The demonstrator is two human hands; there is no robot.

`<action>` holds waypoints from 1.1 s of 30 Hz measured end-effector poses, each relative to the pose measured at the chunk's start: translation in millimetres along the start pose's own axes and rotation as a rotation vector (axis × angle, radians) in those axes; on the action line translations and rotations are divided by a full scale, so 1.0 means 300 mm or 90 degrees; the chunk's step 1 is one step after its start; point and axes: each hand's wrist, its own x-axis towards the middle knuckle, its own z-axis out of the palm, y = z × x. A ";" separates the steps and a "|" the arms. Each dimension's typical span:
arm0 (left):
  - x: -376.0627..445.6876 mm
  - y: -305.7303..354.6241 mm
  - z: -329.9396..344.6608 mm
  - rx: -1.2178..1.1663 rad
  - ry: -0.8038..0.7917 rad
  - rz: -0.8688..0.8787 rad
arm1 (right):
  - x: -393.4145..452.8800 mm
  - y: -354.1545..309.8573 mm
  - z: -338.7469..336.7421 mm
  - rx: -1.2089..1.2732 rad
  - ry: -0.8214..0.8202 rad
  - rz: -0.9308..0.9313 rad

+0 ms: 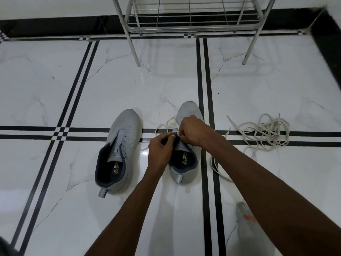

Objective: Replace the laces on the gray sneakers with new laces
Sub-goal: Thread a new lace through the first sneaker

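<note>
Two gray sneakers stand side by side on the floor, toes pointing away from me. The left sneaker has bare eyelets and no lace. Both hands are over the right sneaker. My left hand pinches the dark edge of its eyelet flap. My right hand pinches a white lace at the same spot; the lace loops out to the left of the shoe and its other part trails on the floor to the right.
A tangled pile of white laces lies on the floor to the right. A metal wire rack stands on thin legs at the back. A grey-and-orange sock or foot shows at lower right. White marble tiles with black stripes surround everything.
</note>
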 end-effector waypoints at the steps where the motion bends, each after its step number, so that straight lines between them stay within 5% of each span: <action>1: -0.002 0.002 -0.002 0.013 -0.001 0.015 | 0.000 -0.002 -0.004 0.000 0.002 -0.003; 8: -0.007 0.019 -0.022 0.028 0.001 0.109 | -0.026 0.049 -0.001 0.180 0.086 -0.019; 27: -0.005 0.004 -0.017 -0.010 -0.002 0.032 | -0.050 0.074 0.104 0.442 0.190 0.105; 33: -0.002 0.003 -0.020 -0.018 -0.019 0.011 | -0.052 0.059 0.122 0.385 0.239 0.071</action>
